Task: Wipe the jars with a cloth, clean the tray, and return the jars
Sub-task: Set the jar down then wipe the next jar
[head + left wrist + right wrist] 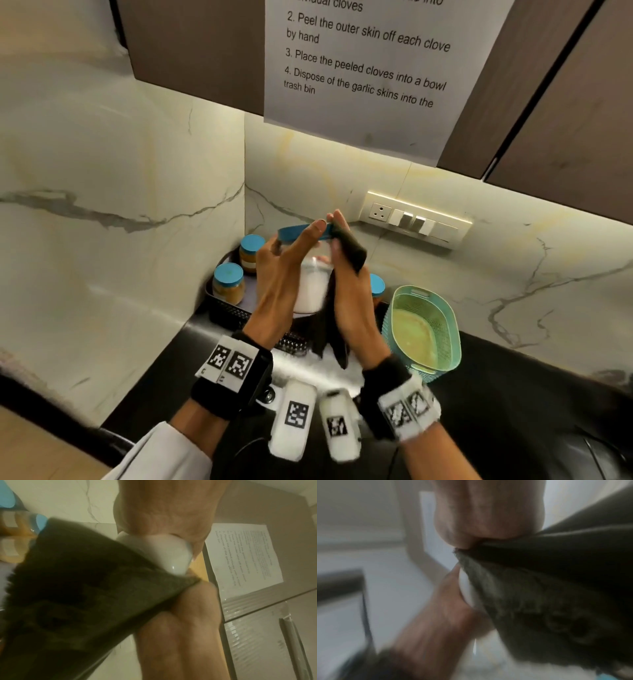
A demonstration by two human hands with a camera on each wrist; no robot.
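My left hand (284, 267) grips a clear jar (311, 287) of white contents with a blue lid (291, 233), raised above the black tray (226, 315). My right hand (346, 274) holds a dark cloth (349, 246) against the jar's right side and lid rim, and the cloth's tail hangs below the palm. In the left wrist view the cloth (77, 601) covers part of the jar's base (163, 551). The blurred right wrist view shows the cloth (547, 595) pinched against a sliver of the jar (465, 588). Two blue-lidded jars (251, 251) (228, 282) stand in the tray.
A third blue-lidded jar (376, 286) shows partly behind my right hand. A teal basket (424, 329) stands on the black counter to the right. The tray sits in the corner of the marble walls, with a switch plate (414, 219) behind and a paper sheet (370, 68) on the cabinets above.
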